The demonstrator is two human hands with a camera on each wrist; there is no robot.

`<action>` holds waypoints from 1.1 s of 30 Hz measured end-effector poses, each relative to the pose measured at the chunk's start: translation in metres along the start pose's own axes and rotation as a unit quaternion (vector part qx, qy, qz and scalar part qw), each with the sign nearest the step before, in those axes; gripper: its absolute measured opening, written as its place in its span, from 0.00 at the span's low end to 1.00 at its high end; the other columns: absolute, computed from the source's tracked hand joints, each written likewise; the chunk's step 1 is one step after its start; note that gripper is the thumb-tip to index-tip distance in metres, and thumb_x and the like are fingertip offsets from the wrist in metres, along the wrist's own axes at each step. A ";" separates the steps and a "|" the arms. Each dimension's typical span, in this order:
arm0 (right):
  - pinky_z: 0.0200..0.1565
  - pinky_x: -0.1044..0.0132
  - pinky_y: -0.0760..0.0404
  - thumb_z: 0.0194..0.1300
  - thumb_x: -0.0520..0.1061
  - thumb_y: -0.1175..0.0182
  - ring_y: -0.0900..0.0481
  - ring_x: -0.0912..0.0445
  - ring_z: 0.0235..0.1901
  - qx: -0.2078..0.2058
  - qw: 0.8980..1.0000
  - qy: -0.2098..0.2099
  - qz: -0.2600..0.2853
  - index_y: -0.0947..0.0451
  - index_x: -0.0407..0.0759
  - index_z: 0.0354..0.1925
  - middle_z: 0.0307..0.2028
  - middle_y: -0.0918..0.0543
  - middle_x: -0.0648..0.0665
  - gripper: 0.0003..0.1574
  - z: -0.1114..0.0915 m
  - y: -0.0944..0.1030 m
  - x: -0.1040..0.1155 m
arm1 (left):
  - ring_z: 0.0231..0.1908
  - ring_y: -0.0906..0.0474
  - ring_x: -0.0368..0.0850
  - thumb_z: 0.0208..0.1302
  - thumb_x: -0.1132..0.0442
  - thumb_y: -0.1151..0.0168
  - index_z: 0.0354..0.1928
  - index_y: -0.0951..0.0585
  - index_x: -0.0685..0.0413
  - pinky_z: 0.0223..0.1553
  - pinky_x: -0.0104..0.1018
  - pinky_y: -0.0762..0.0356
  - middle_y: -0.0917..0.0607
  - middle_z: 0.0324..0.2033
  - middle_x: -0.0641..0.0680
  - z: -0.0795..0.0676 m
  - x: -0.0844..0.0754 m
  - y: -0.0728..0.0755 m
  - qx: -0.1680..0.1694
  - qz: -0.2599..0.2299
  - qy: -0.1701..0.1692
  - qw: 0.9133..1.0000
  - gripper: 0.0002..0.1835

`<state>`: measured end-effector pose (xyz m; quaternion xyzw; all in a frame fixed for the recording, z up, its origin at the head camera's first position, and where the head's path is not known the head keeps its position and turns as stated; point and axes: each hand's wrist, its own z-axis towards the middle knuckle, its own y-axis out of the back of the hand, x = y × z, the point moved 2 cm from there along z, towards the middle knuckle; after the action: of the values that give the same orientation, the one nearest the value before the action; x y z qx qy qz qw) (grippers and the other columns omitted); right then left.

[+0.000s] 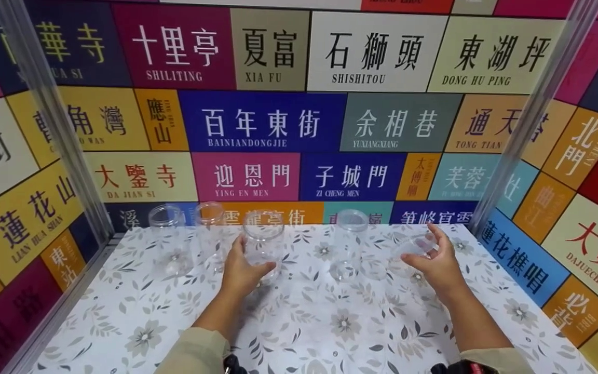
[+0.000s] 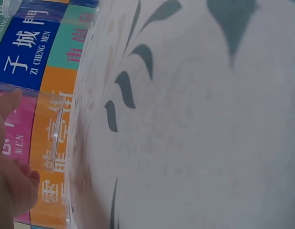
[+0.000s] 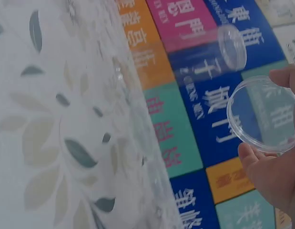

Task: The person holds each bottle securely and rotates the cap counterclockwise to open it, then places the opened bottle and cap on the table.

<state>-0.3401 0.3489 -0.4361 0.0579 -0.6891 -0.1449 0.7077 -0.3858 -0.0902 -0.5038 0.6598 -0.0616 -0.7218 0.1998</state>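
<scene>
In the head view my left hand (image 1: 244, 272) is round a clear plastic jar (image 1: 265, 246) that stands upright on the table, thumb across its near side. The left wrist view catches part of the same hand (image 2: 14, 152) against the jar's clear wall. My right hand (image 1: 442, 262) holds a clear round lid (image 1: 414, 244) by its edge, between thumb and fingers. Seen from the right wrist, this lid (image 3: 261, 114) is a thin see-through disc, tilted up off the table. To the left of it in the head view stands another clear jar (image 1: 351, 244).
Two more clear jars, one at the far left (image 1: 170, 241) and one beside it (image 1: 209, 236), stand near the table's back edge. A white cloth (image 1: 299, 322) with leaves and flowers covers the table. Colourful sign-printed panels (image 1: 262, 122) and clear corner posts (image 1: 532, 109) enclose it.
</scene>
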 end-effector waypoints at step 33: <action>0.83 0.30 0.52 0.62 0.61 0.22 0.63 0.27 0.84 0.009 0.978 -0.162 -0.128 0.78 0.44 0.86 0.86 0.68 0.34 0.86 0.046 0.071 -0.089 | 0.86 0.53 0.65 0.67 0.59 0.25 0.87 0.61 0.57 0.86 0.58 0.53 0.50 0.86 0.66 0.022 0.014 -0.008 0.024 0.027 0.029 0.999 0.61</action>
<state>-0.3777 0.4469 -0.4996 0.1279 -0.7826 -0.2352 0.5620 -0.4101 -0.0921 -0.5165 0.6829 -0.0907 -0.6953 0.2048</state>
